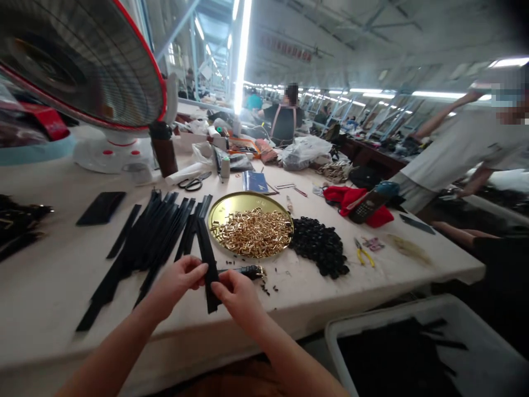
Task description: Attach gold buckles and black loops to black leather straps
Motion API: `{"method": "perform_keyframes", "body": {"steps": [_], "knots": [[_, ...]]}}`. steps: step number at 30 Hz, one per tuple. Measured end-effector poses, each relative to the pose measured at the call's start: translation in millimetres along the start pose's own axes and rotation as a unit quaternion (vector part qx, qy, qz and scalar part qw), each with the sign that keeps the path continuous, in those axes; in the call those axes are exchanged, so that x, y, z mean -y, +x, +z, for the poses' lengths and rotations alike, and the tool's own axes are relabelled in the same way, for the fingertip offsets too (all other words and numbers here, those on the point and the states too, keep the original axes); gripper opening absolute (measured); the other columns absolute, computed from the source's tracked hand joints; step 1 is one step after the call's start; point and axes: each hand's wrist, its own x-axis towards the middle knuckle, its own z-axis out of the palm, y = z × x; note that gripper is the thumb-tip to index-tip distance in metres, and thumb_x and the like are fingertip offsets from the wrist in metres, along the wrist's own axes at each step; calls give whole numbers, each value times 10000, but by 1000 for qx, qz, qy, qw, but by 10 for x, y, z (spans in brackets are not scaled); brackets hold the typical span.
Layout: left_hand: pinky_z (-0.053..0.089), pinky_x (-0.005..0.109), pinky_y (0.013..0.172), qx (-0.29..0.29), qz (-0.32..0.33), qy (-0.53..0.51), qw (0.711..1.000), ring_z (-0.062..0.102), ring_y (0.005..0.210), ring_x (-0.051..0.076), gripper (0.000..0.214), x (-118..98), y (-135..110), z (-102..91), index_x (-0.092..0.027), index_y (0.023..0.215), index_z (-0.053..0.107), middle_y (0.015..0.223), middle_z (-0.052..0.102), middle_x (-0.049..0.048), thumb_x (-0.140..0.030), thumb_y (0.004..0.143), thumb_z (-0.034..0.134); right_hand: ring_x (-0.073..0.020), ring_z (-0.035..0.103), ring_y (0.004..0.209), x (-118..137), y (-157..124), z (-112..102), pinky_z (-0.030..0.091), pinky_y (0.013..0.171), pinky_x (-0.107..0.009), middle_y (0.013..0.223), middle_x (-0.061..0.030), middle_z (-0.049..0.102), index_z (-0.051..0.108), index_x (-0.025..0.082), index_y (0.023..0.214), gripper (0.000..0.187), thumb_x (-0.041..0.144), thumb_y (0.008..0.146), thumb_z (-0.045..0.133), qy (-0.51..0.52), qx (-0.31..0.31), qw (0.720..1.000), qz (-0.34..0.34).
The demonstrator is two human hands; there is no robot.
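Between my two hands, over the table's near edge, I hold a flat black strap [208, 249], tilted with its far end beside the tray. My left hand [184, 281] pinches its left edge, and my right hand [237, 292] pinches the right edge lower down. Just behind my right hand lies a black strap with a gold-coloured buckle [253, 271]. A round gold tray [221, 204] holds a heap of small gold metal pieces [258, 232]. To its right is a pile of small black loops [320, 245]. Many black straps [144, 237] lie to the left.
A large fan [82, 66] stands at the back left. Scissors [195, 182], a blue booklet [255, 182] and yellow-handled pliers [364, 255] lie on the table [173, 336]. Below the right edge is a white bin [334, 331] with black material. A person [458, 132] stands at the right.
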Motion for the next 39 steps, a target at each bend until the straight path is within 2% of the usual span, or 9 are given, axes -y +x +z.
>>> {"method": "perform_keyframes", "body": {"steps": [5, 12, 15, 18, 21, 24, 28, 36, 39], "knots": [[424, 237, 517, -15, 27, 74, 997, 533, 556, 136, 398, -31, 15, 15, -160, 687, 529, 581, 556, -15, -546, 619, 602, -93, 452, 533, 5, 44, 17, 337, 491, -200, 593, 24, 538, 591, 164, 711, 130, 260, 753, 514, 5, -24, 1000, 15], [443, 364, 787, -215, 102, 277, 931, 558, 914, 271, 491, -101, 237, -339, -169, 996, 571, 1040, 591, 114, -515, 647, 574, -85, 420, 522, 32, -15, -87, 348, 486, -193, 593, 36, 495, 552, 166, 715, 126, 273, 761, 502, 99, -31, 995, 14], [464, 337, 752, -68, 57, 95, 991, 562, 912, 246, 518, -192, 205, -59, -155, 1077, 535, 998, 603, 104, -507, 697, 549, -85, 431, 517, 79, -81, -77, 341, 480, -193, 591, 37, 507, 568, 173, 740, 127, 272, 777, 497, 57, 24, 998, -5], [456, 234, 581, 42, -37, -117, 992, 558, 639, 128, 440, -282, 163, 263, -150, 1085, 499, 745, 582, 20, -406, 734, 564, -107, 488, 591, 70, -64, -290, 366, 550, -216, 647, 22, 567, 598, 192, 759, 151, 299, 799, 500, -57, 78, 992, -78], [322, 148, 429, 75, -68, -182, 978, 411, 444, 44, 349, -290, 148, 412, -155, 1047, 489, 577, 464, -57, -332, 754, 558, -144, 543, 699, -94, 124, -880, 402, 633, -249, 756, -19, 612, 602, 196, 833, 208, 339, 836, 450, -161, -42, 983, -84], [243, 144, 384, 113, -89, -159, 977, 348, 393, 35, 319, -206, 141, 466, -151, 1026, 474, 528, 425, -71, -356, 784, 508, -168, 551, 765, -383, 428, -1633, 409, 695, -272, 848, -64, 601, 586, 169, 877, 201, 310, 820, 454, -328, -208, 921, -13], [218, 153, 374, 143, -102, -119, 977, 325, 368, 34, 312, -102, 124, 576, -145, 984, 463, 511, 424, -73, -397, 799, 460, -198, 550, 776, -709, 759, -2237, 381, 690, -299, 845, -78, 581, 602, 172, 750, 85, 235, 726, 549, -428, -225, 873, 66], [246, 158, 381, 183, -102, -105, 972, 365, 353, 39, 319, -133, -30, 734, -143, 918, 480, 492, 470, -61, -436, 807, 419, -180, 544, 709, -684, 705, -2199, 395, 653, -303, 720, -48, 591, 571, 175, 680, 179, 341, 731, 532, -331, -212, 917, 70], [308, 164, 403, 220, -94, -106, 965, 426, 384, 52, 316, -204, -117, 830, -135, 875, 502, 524, 516, -33, -433, 795, 431, -161, 566, 641, -498, 442, -1932, 442, 615, -306, 712, -42, 621, 583, 180, 758, 289, 461, 738, 517, -152, -181, 969, 74]]}}
